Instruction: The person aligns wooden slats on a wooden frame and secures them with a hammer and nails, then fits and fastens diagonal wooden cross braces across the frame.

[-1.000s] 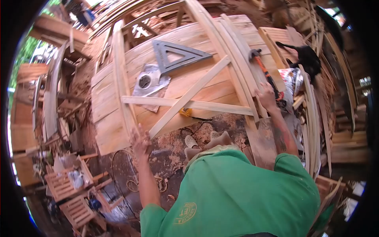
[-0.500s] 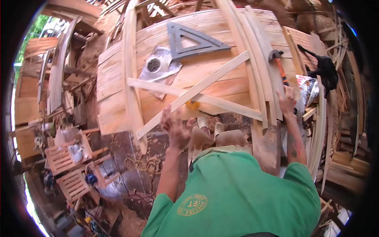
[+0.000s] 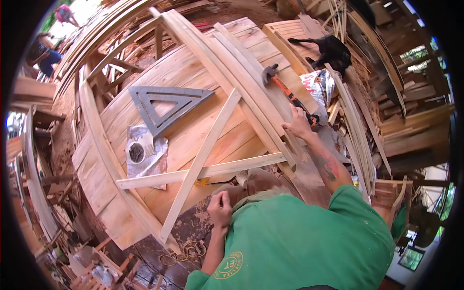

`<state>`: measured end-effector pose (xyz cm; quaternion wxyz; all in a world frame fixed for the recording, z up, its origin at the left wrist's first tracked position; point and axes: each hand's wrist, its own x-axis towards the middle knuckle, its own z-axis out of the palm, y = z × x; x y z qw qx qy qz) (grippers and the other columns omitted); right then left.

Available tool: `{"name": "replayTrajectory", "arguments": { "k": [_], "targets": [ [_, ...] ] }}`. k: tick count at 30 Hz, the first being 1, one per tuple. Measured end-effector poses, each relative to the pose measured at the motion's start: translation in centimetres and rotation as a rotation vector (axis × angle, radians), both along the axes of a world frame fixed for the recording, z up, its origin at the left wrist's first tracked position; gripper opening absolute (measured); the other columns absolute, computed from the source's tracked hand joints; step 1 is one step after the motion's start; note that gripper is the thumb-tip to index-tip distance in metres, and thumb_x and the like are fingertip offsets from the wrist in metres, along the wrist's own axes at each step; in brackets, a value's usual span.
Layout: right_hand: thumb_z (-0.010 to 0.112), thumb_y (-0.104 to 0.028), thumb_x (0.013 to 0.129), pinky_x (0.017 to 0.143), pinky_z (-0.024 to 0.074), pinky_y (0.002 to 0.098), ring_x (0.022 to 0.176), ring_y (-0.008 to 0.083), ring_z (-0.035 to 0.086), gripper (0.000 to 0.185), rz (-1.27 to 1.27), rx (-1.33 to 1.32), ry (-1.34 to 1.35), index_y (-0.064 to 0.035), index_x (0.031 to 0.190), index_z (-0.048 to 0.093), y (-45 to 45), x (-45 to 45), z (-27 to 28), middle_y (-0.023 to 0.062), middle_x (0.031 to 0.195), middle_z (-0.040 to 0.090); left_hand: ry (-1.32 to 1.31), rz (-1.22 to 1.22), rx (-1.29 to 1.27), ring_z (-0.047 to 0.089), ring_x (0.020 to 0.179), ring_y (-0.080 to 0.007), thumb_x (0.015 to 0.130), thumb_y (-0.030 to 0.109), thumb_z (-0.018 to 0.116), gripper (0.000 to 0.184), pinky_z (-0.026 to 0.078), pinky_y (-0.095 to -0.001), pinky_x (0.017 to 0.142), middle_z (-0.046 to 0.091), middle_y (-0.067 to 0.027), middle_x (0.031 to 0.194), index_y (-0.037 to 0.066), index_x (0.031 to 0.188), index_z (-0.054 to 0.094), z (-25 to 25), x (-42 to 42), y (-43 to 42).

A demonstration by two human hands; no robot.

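Observation:
My right hand [image 3: 298, 123] lies by the lower handle of a claw hammer [image 3: 285, 89] with orange and black grip; its fingers are stretched and apart, touching or nearly touching the handle. My left hand [image 3: 220, 209] is closed in front of my body, near the lower edge of the boards; what it holds, if anything, is hidden. Ahead, two thin wooden strips cross in an X: one strip [image 3: 200, 162] runs steeply over the other strip [image 3: 241, 166]. Their ends lie on the curved left rail [image 3: 99, 125] and the right rail [image 3: 232, 89].
A grey triangular square [image 3: 157, 125] rests on the plank panel [image 3: 193, 77]. Left of centre, a round white container [image 3: 137, 152] with dark contents sits on a plastic bag [image 3: 145, 171]. A black animal [image 3: 333, 52] lies at upper right. Stacked strips [image 3: 355, 145] line the right side.
The view has turned, so the panel appears tilted. My left hand has drawn back from the crossed strips and closed. My right hand has moved from the handle's end to alongside it.

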<state>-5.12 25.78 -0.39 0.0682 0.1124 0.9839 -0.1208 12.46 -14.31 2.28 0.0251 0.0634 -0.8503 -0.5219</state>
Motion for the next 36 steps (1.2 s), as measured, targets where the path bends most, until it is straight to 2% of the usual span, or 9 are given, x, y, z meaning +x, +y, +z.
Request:
{"name": "replayTrajectory", "arguments": {
  "k": [5, 6, 7, 11, 15, 19, 24, 26, 36],
  "targets": [
    [0.084, -0.056, 0.059, 0.105, 0.0402, 0.047, 0.124, 0.0419, 0.048, 0.112, -0.124, -0.017, -0.172, 0.0001, 0.144, 0.036, 0.0, -1.7, 2.9, 0.0277, 0.133, 0.047, 0.099, -0.337, 0.095, 0.062, 0.063, -0.0217, 0.09, 0.01, 0.069, 0.009, 0.05, -0.03, 0.062, 0.065, -0.013, 0.076, 0.001, 0.092, 0.069, 4.0, -5.0, 6.6],
    [0.083, -0.056, 0.06, 0.102, 0.043, 0.0469, 0.123, 0.041, 0.051, 0.106, -0.266, -0.334, -0.261, -0.0002, 0.139, 0.04, 0.2, -2.0, 3.4, 0.0316, 0.134, 0.048, 0.098, -0.321, 0.14, 0.062, 0.063, -0.0196, 0.091, 0.01, 0.068, 0.009, 0.05, -0.0298, 0.061, 0.065, -0.0118, 0.075, 0.001, 0.092, 0.068, 3.8, -5.7, 8.3],
    [0.08, -0.051, 0.066, 0.096, 0.0476, 0.0479, 0.114, 0.0435, 0.058, 0.089, -0.037, -0.239, 0.027, 0.0003, 0.13, 0.045, 1.1, -1.8, -2.6, 0.0345, 0.123, 0.056, 0.094, -0.294, 0.182, 0.062, 0.063, -0.0175, 0.092, 0.01, 0.067, 0.01, 0.049, -0.0297, 0.06, 0.065, -0.0106, 0.075, 0.001, 0.093, 0.068, 3.6, -6.3, 10.1],
    [0.067, -0.036, 0.077, 0.087, 0.0516, 0.051, 0.096, 0.0491, 0.063, 0.055, -0.147, -0.425, -0.145, 0.0023, 0.112, 0.049, -1.3, -1.4, 1.8, 0.0332, 0.094, 0.065, 0.074, -0.313, 0.219, 0.06, 0.066, -0.0125, 0.095, 0.007, 0.063, 0.011, 0.05, -0.0284, 0.063, 0.065, -0.0087, 0.084, -0.003, 0.097, 0.066, 5.5, -9.2, 16.9],
    [0.064, -0.028, 0.079, 0.09, 0.0498, 0.0523, 0.11, 0.0486, 0.057, 0.047, 0.0, -0.257, 0.053, 0.0055, 0.109, 0.047, -0.4, -0.1, -0.5, 0.0373, 0.12, 0.052, -0.089, -0.228, 0.167, 0.06, 0.089, -0.014, 0.098, 0.015, 0.06, 0.023, 0.048, -0.0265, 0.082, 0.065, -0.0099, 0.099, -0.006, 0.108, 0.064, 4.3, -11.1, 21.0],
    [0.062, -0.032, 0.083, 0.096, 0.0477, 0.0528, 0.114, 0.0491, 0.054, 0.065, -0.201, -0.763, -0.2, 0.0142, 0.123, 0.039, -0.4, 2.1, 1.4, 0.0409, 0.125, 0.044, -0.2, -0.171, 0.375, 0.056, 0.102, -0.0156, 0.099, 0.013, 0.058, 0.035, 0.046, -0.0281, 0.089, 0.061, -0.0119, 0.111, -0.007, 0.127, 0.052, 3.7, -12.5, 24.7],
    [0.062, -0.041, 0.084, 0.099, 0.0462, 0.0505, 0.118, 0.0503, 0.052, 0.079, -0.348, -0.857, -0.289, 0.0116, 0.134, 0.032, -1.7, 3.5, 0.8, 0.0402, 0.122, 0.049, -0.174, -0.183, 0.268, 0.052, 0.109, -0.0205, 0.097, 0.017, 0.06, 0.045, 0.041, -0.0333, 0.097, 0.054, -0.0136, 0.121, -0.005, 0.134, 0.045, 3.8, -13.3, 27.9],
    [0.065, -0.041, 0.082, 0.092, 0.0507, 0.0469, 0.108, 0.0403, 0.062, 0.065, -0.405, -0.669, -0.18, 0.0028, 0.128, 0.05, -3.0, 3.8, 1.0, 0.0318, 0.108, 0.062, -0.169, -0.231, 0.275, 0.051, 0.11, -0.0204, 0.096, 0.022, 0.062, 0.046, 0.039, -0.0344, 0.099, 0.053, -0.012, 0.12, -0.003, 0.132, 0.047, 3.5, -13.5, 28.4],
    [0.071, -0.033, 0.074, 0.08, 0.0543, 0.0403, 0.086, 0.0323, 0.068, 0.045, -0.082, -0.963, -0.11, 0.0036, 0.1, 0.067, -1.7, 0.6, -2.7, 0.0238, 0.09, 0.069, -0.001, -0.31, 0.172, 0.057, 0.105, -0.0232, 0.095, 0.025, 0.061, 0.049, 0.047, -0.0346, 0.093, 0.057, -0.016, 0.121, -0.006, 0.131, 0.05, 0.6, -14.6, 25.9]
  ]
}}
